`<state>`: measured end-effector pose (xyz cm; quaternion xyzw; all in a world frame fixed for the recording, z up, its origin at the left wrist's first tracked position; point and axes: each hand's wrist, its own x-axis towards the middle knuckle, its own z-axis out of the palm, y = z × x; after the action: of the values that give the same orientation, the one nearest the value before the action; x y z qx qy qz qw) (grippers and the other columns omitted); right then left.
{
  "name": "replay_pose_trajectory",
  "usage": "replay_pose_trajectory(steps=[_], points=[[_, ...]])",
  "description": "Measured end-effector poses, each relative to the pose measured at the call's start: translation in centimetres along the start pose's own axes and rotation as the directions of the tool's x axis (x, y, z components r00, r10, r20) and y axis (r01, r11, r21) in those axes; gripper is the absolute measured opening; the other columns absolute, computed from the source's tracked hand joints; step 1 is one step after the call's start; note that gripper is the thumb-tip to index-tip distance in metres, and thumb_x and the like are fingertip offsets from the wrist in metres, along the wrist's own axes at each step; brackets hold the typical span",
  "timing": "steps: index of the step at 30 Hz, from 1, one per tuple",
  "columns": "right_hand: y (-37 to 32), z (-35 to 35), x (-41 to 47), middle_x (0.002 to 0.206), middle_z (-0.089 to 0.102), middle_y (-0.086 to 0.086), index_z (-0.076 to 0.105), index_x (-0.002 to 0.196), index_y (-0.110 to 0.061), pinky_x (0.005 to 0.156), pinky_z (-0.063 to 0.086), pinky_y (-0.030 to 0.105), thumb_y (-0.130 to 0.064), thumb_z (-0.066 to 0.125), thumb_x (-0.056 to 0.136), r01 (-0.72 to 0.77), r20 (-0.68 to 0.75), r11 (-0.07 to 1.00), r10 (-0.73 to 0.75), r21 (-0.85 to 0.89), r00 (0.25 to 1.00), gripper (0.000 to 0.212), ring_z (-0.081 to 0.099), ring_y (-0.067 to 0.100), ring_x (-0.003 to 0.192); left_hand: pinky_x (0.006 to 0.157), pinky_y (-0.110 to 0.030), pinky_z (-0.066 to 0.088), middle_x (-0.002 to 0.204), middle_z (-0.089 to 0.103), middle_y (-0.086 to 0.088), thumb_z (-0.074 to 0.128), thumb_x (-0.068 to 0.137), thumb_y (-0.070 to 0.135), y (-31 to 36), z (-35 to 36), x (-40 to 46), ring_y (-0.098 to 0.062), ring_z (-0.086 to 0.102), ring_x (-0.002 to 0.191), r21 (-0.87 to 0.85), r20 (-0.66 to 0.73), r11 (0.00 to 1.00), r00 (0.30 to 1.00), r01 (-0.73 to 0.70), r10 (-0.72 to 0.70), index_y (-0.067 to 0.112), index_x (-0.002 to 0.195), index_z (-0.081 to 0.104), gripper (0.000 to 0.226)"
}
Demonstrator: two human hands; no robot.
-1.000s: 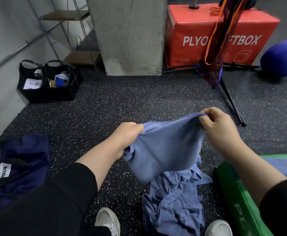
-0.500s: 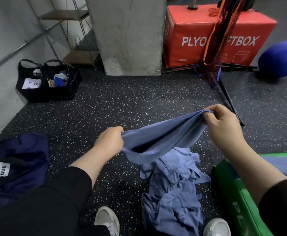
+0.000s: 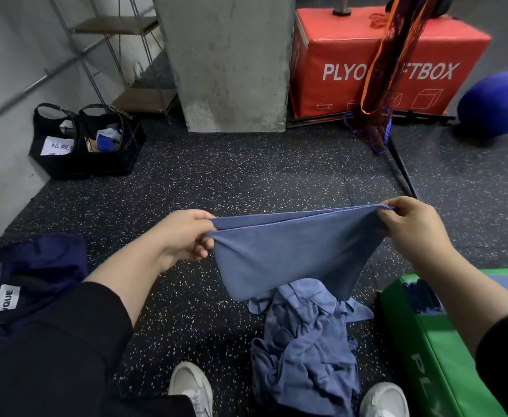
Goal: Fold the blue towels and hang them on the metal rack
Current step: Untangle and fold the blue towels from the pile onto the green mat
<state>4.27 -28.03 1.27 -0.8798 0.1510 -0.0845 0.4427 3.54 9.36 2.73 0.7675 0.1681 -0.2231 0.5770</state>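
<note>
A blue towel point(image 3: 289, 251) hangs doubled over and stretched taut between my hands, above the floor. My left hand point(image 3: 183, 236) pinches its left corners and my right hand point(image 3: 412, 227) pinches its right corners, so both top edges lie side by side. Below it, a crumpled heap of more blue towels point(image 3: 307, 341) lies on the floor between my white shoes. A metal rack point(image 3: 117, 55) with wooden shelves stands at the far left against the wall, well beyond my reach.
A concrete pillar point(image 3: 228, 61) rises ahead. Behind it sits a red plyo box point(image 3: 352, 55), with a hanging orange net point(image 3: 388, 64) and a blue ball point(image 3: 496, 103). Black bags point(image 3: 87, 142) sit at the left wall. A navy bag point(image 3: 24, 284) and green pad point(image 3: 433, 341) flank me.
My hands have moved apart and pulled the towel from a slack bundle into a flat, taut fold. The view has shifted slightly downward.
</note>
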Motion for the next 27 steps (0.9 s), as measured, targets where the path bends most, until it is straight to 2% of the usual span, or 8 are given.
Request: replay_pose_trajectory(steps=[4, 9, 12, 15, 18, 20, 23, 27], points=[[0.2, -0.3, 0.0, 0.077, 0.072, 0.008, 0.07, 0.083, -0.02, 0.081, 0.059, 0.058, -0.016, 0.064, 0.093, -0.023, 0.014, 0.998, 0.023, 0.055, 1.0, 0.013, 0.069, 0.023, 0.071, 0.053, -0.026, 0.049, 0.066, 0.068, -0.008, 0.051, 0.098, 0.002, 0.4, -0.3, -0.2, -0.015, 0.052, 0.048, -0.176, -0.001, 0.984, 1.0, 0.006, -0.006, 0.008, 0.111, 0.07, 0.024], [-0.4, -0.7, -0.2, 0.08, 0.073, 0.005, 0.069, 0.08, -0.025, 0.082, 0.058, 0.054, -0.022, 0.065, 0.092, 0.004, -0.017, 1.0, -0.003, 0.01, 1.0, 0.013, 0.071, 0.032, 0.085, 0.094, -0.041, 0.054, 0.103, 0.079, -0.011, 0.05, 0.092, -0.007, 0.4, -0.2, -0.2, -0.025, 0.073, 0.099, -0.055, -0.049, 0.992, 0.993, -0.112, 0.109, 0.009, 0.11, 0.071, 0.031], [0.0, -0.8, 0.2, 0.079, 0.073, 0.005, 0.071, 0.081, -0.024, 0.083, 0.058, 0.057, -0.027, 0.065, 0.09, 0.002, -0.023, 1.0, -0.002, 0.014, 1.0, 0.01, 0.072, 0.033, 0.085, 0.089, -0.039, 0.054, 0.099, 0.078, -0.016, 0.061, 0.085, -0.011, 0.0, -0.1, 0.0, -0.02, 0.07, 0.091, 0.144, -0.096, 0.968, 0.971, -0.203, 0.218, 0.015, 0.1, 0.074, 0.032], [0.1, -0.7, 0.3, 0.081, 0.073, 0.005, 0.071, 0.084, -0.021, 0.083, 0.058, 0.055, -0.025, 0.065, 0.091, 0.011, -0.013, 1.0, -0.011, 0.007, 1.0, 0.009, 0.072, 0.032, 0.084, 0.074, -0.035, 0.052, 0.081, 0.077, -0.01, 0.074, 0.088, 0.007, -0.3, 0.1, 0.4, -0.016, 0.064, 0.072, 0.272, -0.22, 0.928, 0.923, -0.254, 0.317, 0.016, 0.09, 0.077, 0.009], [-0.1, -0.9, 0.1, 0.085, 0.07, 0.006, 0.07, 0.092, -0.019, 0.071, 0.049, 0.036, -0.022, 0.064, 0.095, 0.078, -0.025, 0.995, -0.079, -0.06, 0.997, 0.007, 0.063, 0.026, 0.076, 0.064, -0.028, 0.046, 0.074, 0.073, -0.003, 0.07, 0.095, 0.018, 0.0, 0.2, 0.7, -0.013, 0.06, 0.063, 0.275, -0.342, 0.914, 0.858, -0.299, 0.384, 0.016, 0.088, 0.076, 0.009], [0.1, -1.0, 0.1, 0.086, 0.068, 0.006, 0.069, 0.097, -0.016, 0.069, 0.041, 0.033, -0.022, 0.063, 0.097, 0.099, -0.013, 0.988, -0.101, -0.115, 0.995, 0.009, 0.059, 0.025, 0.077, 0.062, -0.026, 0.041, 0.083, 0.067, 0.001, 0.07, 0.095, 0.025, 0.2, 0.1, 0.8, -0.01, 0.056, 0.069, 0.368, -0.404, 0.878, 0.797, -0.307, 0.449, 0.021, 0.089, 0.076, 0.01], [0.4, -0.8, 0.2, 0.086, 0.07, 0.006, 0.069, 0.094, -0.018, 0.071, 0.047, 0.038, -0.024, 0.063, 0.096, 0.109, -0.019, 0.986, -0.112, -0.126, 0.994, 0.008, 0.061, 0.027, 0.078, 0.068, -0.02, 0.04, 0.097, 0.065, 0.002, 0.07, 0.096, 0.028, 0.6, 0.0, 0.6, -0.006, 0.057, 0.081, 0.332, -0.427, 0.87, 0.765, -0.364, 0.482, 0.022, 0.092, 0.075, 0.009], [0.6, -1.1, 0.5, 0.078, 0.069, 0.006, 0.07, 0.089, -0.019, 0.058, 0.04, 0.031, -0.023, 0.066, 0.095, 0.098, -0.036, 0.99, -0.102, -0.102, 0.994, 0.008, 0.053, 0.021, 0.057, 0.074, -0.029, 0.046, 0.091, 0.076, -0.001, 0.066, 0.099, 0.025, 0.9, 0.1, 0.1, -0.009, 0.061, 0.078, 0.197, -0.389, 0.876, 0.785, -0.44, 0.482, 0.018, 0.092, 0.076, 0.014]])
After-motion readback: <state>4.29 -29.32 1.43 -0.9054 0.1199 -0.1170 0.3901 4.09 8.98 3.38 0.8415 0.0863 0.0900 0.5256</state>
